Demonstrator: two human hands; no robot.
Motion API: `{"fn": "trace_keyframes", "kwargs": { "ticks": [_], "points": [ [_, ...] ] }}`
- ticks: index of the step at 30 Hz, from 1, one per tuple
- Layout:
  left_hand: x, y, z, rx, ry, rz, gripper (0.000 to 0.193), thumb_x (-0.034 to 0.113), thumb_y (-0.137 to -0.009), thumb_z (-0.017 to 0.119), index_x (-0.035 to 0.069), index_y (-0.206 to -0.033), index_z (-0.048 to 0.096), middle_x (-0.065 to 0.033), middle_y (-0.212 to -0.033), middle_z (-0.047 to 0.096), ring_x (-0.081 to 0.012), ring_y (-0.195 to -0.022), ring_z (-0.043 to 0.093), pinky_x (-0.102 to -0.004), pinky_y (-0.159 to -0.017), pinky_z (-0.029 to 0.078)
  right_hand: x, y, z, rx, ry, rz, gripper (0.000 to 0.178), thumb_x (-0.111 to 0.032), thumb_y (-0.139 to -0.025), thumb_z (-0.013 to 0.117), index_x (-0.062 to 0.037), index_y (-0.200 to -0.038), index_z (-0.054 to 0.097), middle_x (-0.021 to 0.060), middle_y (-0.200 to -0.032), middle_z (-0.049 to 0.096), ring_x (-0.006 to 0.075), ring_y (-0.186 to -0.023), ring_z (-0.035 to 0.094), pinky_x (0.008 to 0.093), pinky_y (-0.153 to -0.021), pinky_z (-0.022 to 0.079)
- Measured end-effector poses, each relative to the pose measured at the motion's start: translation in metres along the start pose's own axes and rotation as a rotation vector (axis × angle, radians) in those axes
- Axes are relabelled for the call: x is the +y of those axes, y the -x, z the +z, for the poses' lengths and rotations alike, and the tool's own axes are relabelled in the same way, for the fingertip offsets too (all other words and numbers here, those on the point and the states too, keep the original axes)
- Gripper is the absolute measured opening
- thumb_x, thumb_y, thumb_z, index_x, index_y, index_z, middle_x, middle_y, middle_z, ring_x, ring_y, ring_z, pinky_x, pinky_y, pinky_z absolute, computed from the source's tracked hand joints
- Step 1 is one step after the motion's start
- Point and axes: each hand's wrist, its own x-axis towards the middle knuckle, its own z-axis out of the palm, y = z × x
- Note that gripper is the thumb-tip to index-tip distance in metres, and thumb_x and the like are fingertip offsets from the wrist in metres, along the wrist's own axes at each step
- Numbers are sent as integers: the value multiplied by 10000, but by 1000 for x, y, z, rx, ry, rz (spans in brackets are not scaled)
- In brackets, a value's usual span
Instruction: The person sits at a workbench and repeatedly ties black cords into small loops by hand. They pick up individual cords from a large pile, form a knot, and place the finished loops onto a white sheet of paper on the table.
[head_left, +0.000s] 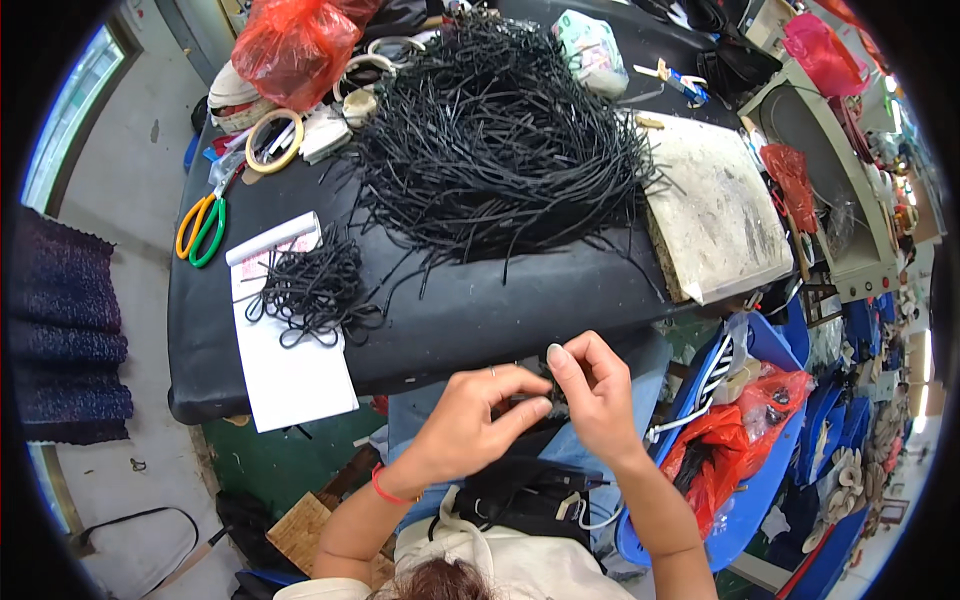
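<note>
My left hand [478, 425] and my right hand [597, 397] are close together above my lap, just off the front edge of the black-covered table [470, 325]. The fingers of both are bent into a pinch. Something small and dark shows between the fingertips, but I cannot make out what. Beyond my hands a large heap of thin black cords [500, 150] covers the middle of the table. To its left, a smaller tangle of black cords [315, 285] lies partly on a white sheet of paper [290, 375] that hangs over the front edge.
Scissors [205, 228] with orange and green handles and a tape roll [273, 140] lie at the left, by a red plastic bag [300, 55]. A stained pale board [715, 205] occupies the table's right end. Below it stands a blue bin [640, 535] holding red bags [735, 440].
</note>
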Motion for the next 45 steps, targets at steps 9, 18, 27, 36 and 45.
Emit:
{"fn": "trace_keyframes", "kwargs": {
  "ticks": [9,18,27,36,45],
  "points": [
    [-8,2,1,71,359,-133,194,162,-845,623,-10,-934,630,-15,-692,623,-27,-574,494,-192,-507,394,-10,-3,-4,-247,-272,158,225,-167,-891,578,-45,-727,484,-55,-665,458,-1,-601,378,173,-502,303],
    [-6,1,-1,-46,573,-266,173,186,-867,608,22,-924,611,18,-714,576,-19,-623,498,-175,-552,406,-5,3,-2,-197,-175,64,271,-185,-906,554,-46,-692,461,-50,-631,437,14,-571,342,188,-484,284],
    [-11,10,25,230,547,-138,181,123,-876,582,-14,-993,595,7,-739,566,-43,-623,504,-184,-565,412,-1,-5,1,-102,-4,-27,255,-171,-895,563,-32,-703,471,-25,-628,484,20,-540,415,200,-484,344],
    [-13,7,10,202,416,-88,167,127,-883,572,-16,-967,591,-17,-791,605,-47,-663,542,-187,-592,446,-10,-11,-13,-226,-257,216,183,-208,-874,602,-31,-844,570,-13,-735,551,32,-649,473,179,-581,394],
    [-14,4,3,208,664,-203,144,142,-863,599,4,-905,592,11,-703,578,-18,-669,521,-174,-588,411,-16,3,4,-232,-214,68,146,-132,-889,564,3,-941,543,-10,-780,546,24,-680,452,175,-585,364]
  ]
}}
